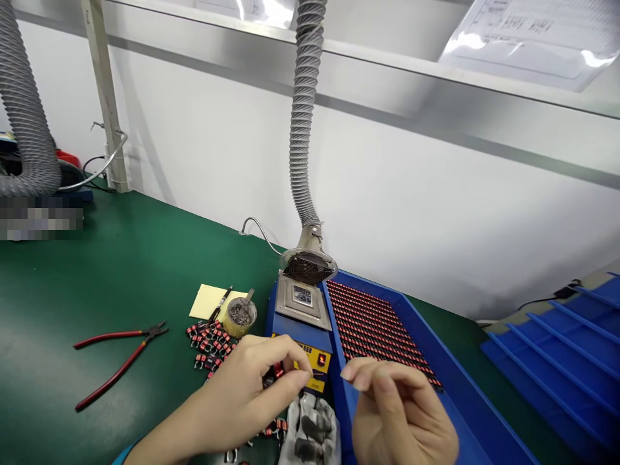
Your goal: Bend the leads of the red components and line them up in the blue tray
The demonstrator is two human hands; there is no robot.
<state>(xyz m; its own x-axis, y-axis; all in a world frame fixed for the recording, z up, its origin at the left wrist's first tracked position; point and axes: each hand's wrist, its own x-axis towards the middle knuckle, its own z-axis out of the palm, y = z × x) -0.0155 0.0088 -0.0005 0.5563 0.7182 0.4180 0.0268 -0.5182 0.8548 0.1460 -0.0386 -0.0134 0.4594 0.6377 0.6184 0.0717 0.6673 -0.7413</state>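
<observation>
My left hand (pixel 261 391) is closed in a pinch in front of the solder pot (pixel 285 323), a blue box with a yellow front panel and a square metal top. Red shows in the gap between its thumb and index finger, but I cannot tell whether this is held or lies behind. My right hand (pixel 400 410) is closed over the blue tray (pixel 465 420), thumb near the index finger; anything in its fingertips is too small to make out. Small red-and-black components (pixel 210 345) with metal legs lie loose beside my left hand. A stained white glove (pixel 312 429) lies between my hands.
Rows of red-and-black components (pixel 372 323) fill the tray's far part. An exhaust hood (pixel 310 258) on a grey hose hangs over the pot. Red-handled pliers (pixel 121 365), a small round tub (pixel 239 316), a pen (pixel 221 302) and yellow paper (pixel 206 300) lie left. Blue ribbed trays (pixel 557 361) stand right.
</observation>
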